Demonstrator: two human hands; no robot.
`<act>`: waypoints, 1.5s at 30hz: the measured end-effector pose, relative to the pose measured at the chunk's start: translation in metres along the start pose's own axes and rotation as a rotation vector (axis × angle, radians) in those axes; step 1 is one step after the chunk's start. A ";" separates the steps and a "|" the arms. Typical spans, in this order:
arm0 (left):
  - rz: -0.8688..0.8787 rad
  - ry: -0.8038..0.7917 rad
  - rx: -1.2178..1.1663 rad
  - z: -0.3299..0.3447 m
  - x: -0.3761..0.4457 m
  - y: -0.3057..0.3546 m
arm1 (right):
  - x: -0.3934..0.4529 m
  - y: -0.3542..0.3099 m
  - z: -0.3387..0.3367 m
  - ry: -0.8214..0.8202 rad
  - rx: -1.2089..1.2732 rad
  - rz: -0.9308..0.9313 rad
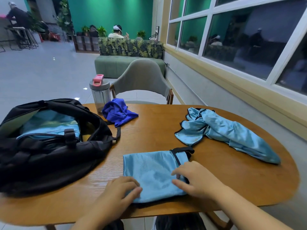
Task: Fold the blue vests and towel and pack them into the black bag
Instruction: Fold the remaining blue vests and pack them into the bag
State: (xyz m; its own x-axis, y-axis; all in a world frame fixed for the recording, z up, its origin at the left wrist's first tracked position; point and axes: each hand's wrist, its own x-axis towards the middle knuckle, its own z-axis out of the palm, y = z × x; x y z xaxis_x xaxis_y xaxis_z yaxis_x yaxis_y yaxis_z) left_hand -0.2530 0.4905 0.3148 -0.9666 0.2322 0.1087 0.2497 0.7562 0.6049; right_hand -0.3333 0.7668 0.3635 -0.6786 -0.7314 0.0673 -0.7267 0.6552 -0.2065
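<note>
The folded vest (154, 173) lay flat near the front edge of the wooden table (166, 130), and the risk sat right there — if it were lifted by only one corner, the slippery fabric would likely slide open and undo the fold. The black bag (49, 146) stood open to the left with light blue cloth already inside; its sagging mouth could snag a loosely carried bundle. A second, crumpled vest (232, 131) lay well apart on the right, and the dark blue towel (118, 112) sat bunched beside a water bottle (99, 93) that a careless reach could tip.

The left hand (123, 190) pinched the vest's near-left corner, fingers curled over the fabric. The right hand (194, 178) rested on the right side — fingers bent and pressing the cloth, thumb tucked toward the hem, apparently gripping it.
</note>
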 end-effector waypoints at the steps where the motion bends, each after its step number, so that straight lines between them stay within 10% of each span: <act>1: -0.037 0.082 -0.047 0.002 0.002 0.001 | 0.006 -0.003 -0.002 0.041 0.037 0.025; 5: -0.343 0.314 0.015 0.008 0.014 0.002 | 0.036 -0.007 0.003 0.102 0.080 0.073; 14: -0.385 -0.126 0.378 0.014 0.015 0.013 | 0.068 0.000 0.031 -0.167 -0.061 0.286; 21: -0.486 -0.132 0.351 0.013 0.018 0.015 | 0.061 0.031 0.034 0.023 -0.104 0.581; 31: -0.771 0.296 -0.774 -0.016 0.064 0.021 | 0.055 0.034 0.045 0.104 -0.006 0.591; 37: -0.804 0.050 -0.738 -0.029 0.078 0.025 | 0.055 0.034 0.048 0.150 -0.012 0.565; 45: -0.583 0.290 -0.570 -0.022 0.081 0.045 | 0.055 0.034 0.050 0.186 0.027 0.606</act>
State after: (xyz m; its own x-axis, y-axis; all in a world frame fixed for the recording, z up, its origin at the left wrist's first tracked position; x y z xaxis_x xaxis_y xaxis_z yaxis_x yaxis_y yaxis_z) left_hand -0.3216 0.5300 0.3677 -0.9273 -0.3211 -0.1922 -0.2832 0.2661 0.9214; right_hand -0.3898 0.7394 0.3109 -0.9776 -0.1857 0.0992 -0.2068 0.9358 -0.2856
